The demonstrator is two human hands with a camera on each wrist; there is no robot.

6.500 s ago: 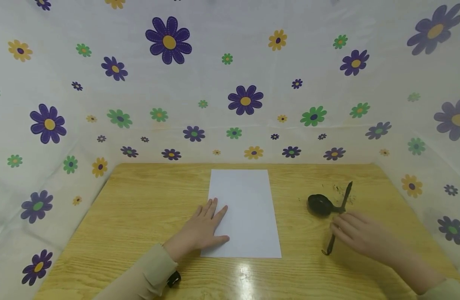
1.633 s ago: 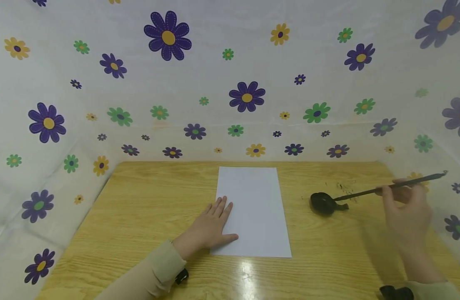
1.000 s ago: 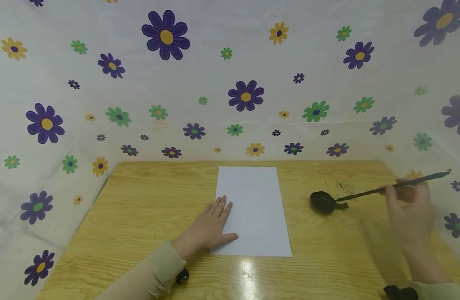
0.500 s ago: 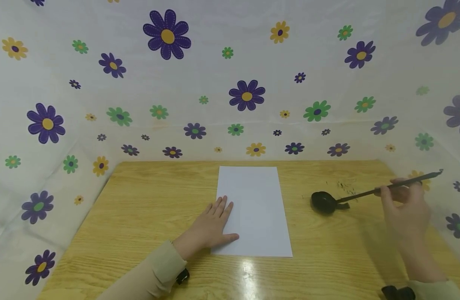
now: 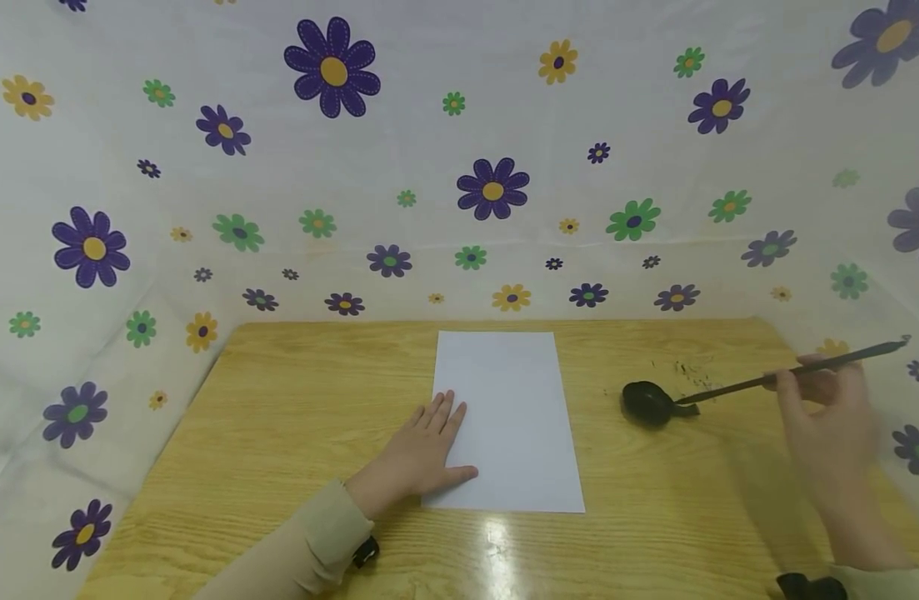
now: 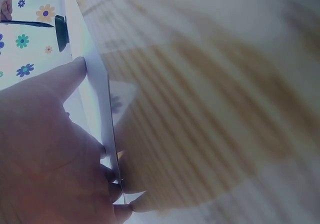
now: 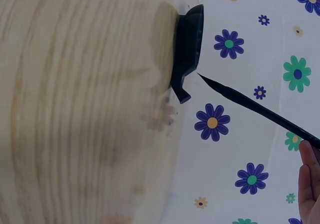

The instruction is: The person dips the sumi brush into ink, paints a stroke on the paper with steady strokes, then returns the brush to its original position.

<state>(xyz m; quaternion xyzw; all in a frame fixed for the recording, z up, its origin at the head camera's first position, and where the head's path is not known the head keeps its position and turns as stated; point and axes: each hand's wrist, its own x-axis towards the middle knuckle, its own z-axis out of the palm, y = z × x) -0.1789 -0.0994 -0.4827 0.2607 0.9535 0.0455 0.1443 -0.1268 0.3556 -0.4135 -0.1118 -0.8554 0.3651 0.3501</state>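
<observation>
My left hand (image 5: 417, 454) lies flat with fingers spread, resting on the left side of a white sheet of paper (image 5: 515, 417). In the left wrist view its thumb and fingertips meet the sheet's edge. At the right, my right hand (image 5: 830, 425) holds a dark calligraphy brush (image 7: 260, 108), its fingers curled round the shaft. The brush slants above the table, its loop end up to the right and its pointed tip down to the left. That tip is beside the short handle of a black spoon-shaped ink dish (image 5: 646, 403); the right wrist view shows a gap between them.
Small dark specks (image 5: 687, 373) are scattered on the wooden table (image 5: 317, 400) behind the dish. A white flower-patterned cloth (image 5: 399, 150) encloses the table at the back and both sides. Dark wrist devices show at both sleeves.
Earlier the brush lay across the dish's handle under my right hand; now that hand holds it raised, tip toward the dish. Lately it shifts only slightly. My left hand stays on the paper.
</observation>
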